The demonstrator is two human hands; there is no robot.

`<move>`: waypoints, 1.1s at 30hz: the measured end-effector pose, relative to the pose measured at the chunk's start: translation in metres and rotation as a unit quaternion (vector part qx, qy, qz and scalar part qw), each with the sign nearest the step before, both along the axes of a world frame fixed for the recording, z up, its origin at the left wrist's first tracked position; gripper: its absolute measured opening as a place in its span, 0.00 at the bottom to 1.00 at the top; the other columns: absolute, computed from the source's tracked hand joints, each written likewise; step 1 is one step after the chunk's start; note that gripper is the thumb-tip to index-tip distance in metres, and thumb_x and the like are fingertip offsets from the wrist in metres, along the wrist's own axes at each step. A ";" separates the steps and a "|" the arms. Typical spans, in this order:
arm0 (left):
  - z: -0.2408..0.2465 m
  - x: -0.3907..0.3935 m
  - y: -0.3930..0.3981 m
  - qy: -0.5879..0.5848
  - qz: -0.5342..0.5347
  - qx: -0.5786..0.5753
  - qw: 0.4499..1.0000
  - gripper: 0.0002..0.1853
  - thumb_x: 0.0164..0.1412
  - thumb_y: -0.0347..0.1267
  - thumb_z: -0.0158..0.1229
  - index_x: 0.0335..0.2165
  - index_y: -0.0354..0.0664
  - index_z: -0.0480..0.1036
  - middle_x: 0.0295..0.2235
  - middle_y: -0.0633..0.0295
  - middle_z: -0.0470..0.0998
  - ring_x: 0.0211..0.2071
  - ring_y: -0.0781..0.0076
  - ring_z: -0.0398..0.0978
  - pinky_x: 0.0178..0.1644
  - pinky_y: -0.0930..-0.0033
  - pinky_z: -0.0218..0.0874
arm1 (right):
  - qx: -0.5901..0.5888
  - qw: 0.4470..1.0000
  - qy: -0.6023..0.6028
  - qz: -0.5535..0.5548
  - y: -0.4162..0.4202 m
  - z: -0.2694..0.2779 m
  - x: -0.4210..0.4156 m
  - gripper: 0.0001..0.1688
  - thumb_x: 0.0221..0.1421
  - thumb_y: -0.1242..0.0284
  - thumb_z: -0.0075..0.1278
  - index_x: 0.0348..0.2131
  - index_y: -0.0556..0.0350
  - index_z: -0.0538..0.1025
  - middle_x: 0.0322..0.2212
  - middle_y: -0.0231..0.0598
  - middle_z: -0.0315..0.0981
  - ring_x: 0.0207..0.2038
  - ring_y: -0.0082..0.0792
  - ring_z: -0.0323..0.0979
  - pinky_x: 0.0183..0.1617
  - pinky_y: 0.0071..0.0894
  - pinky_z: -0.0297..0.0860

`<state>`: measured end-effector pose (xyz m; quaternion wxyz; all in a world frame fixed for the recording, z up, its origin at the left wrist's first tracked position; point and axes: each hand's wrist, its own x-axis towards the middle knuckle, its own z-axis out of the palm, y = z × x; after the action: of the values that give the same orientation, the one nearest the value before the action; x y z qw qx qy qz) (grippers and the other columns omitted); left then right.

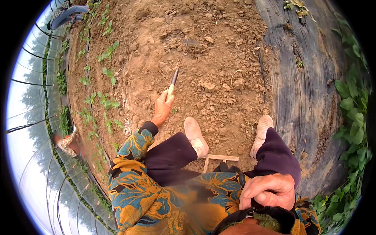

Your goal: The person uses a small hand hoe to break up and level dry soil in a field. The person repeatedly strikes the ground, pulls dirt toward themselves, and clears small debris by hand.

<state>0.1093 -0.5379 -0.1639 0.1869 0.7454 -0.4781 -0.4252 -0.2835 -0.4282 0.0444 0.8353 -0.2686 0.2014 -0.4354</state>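
Note:
My left hand (164,106) is closed around the pale wooden handle of a long, thin hand tool (179,66), probably a small hoe. Its dark, narrow shaft points away from me, and its metal end touches the loose brown soil (217,70). My right hand (268,191) is raised near my chest at the collar of the patterned jacket (138,191), close to the zipper pull (253,210). Its fingers are curled; whether they pinch the collar or zipper cannot be made out. My feet in light shoes (196,135) stand apart on the soil.
A low wooden stool (222,157) is between my legs. Dark plastic mulch film (299,88) and leafy plants (355,117) lie right. Rows of seedlings (108,101) grow left, beside a greenhouse wall (32,102). Two other people, one upper left (66,14), one lower left (69,144), are farther off.

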 end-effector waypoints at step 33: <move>-0.043 0.011 -0.055 0.033 0.091 -0.102 0.990 0.14 0.61 0.32 0.52 0.46 0.41 0.66 0.16 0.70 0.64 0.11 0.83 0.60 0.12 0.77 0.53 | -0.001 1.000 0.004 -0.005 0.005 0.005 0.014 0.13 0.58 0.82 0.42 0.40 0.80 0.71 0.28 0.52 0.75 0.29 0.34 0.74 0.32 0.28 0.70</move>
<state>0.1207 -0.5932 -0.2069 0.3159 0.7483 -0.4428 -0.3797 -0.2692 -0.4235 0.0495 0.8321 -0.2699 0.2052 -0.4388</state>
